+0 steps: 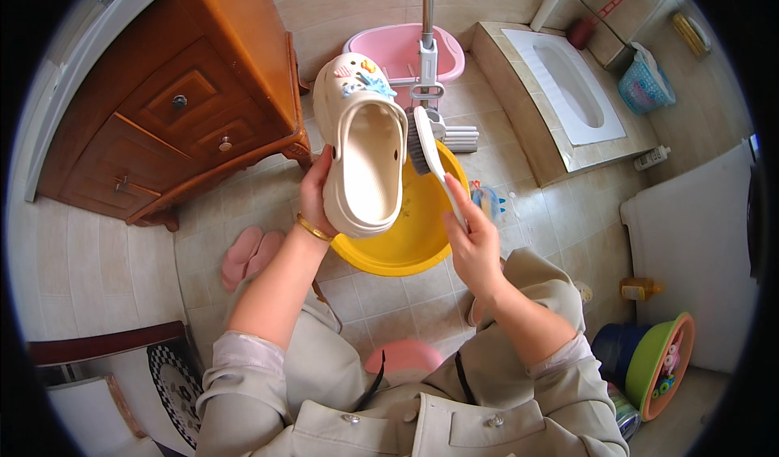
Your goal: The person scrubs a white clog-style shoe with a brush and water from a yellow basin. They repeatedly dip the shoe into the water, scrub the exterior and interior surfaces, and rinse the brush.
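My left hand [316, 192] grips a cream foam clog [359, 152] by its left side, toe pointing away and its open top facing me. Small charms [368, 82] in pink, orange and light blue decorate the toe. In my right hand [471, 238] is a white-handled scrub brush [429, 143]. Its grey bristles face the clog's right side; whether they touch it I cannot tell. Beneath both hands sits a yellow plastic basin [420, 238] on the tiled floor, partly hidden by the clog and brush.
Beyond the basin stand a pink bucket [447, 55] and an upright mop [428, 61]. A wooden cabinet [201, 92] is at left, near pink slippers [243, 253]. At right are a raised squat toilet [599, 134], a bottle [639, 288] and stacked basins [645, 359].
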A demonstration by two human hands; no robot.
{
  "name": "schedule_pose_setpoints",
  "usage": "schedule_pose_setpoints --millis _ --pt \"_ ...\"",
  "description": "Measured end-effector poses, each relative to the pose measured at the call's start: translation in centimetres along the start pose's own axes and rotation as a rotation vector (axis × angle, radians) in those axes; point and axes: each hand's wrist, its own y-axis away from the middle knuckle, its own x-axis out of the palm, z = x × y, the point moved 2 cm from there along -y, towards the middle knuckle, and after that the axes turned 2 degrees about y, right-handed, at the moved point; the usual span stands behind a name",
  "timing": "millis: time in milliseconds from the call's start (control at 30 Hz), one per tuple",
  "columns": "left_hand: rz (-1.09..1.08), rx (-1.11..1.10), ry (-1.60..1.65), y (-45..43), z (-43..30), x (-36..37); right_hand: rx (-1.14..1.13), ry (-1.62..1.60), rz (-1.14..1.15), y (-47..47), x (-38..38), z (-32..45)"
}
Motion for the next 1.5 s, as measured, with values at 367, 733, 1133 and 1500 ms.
schedule_pose_setpoints --millis 367,733,1133,1500 --pt "0.218 -0.156 0.16 -0.3 0.8 2.0 0.258 -0.222 0.071 -0.2 0.0 0.2" --pt "-0.32 -0.238 -0.25 -2.9 3.3 -3.5 0.257 0.145 0.063 -2.1 -0.4 -3.7" --pt "-0.656 -0.53 -2.291 -4.2 8.7 -11.2 0.429 0.735 0.228 -3.5 6.0 -15.0" --pt "-0.671 -0.757 -2.391 -5.6 11.5 -15.0 0.576 0.927 0.499 -3.6 11.3 -20.7"
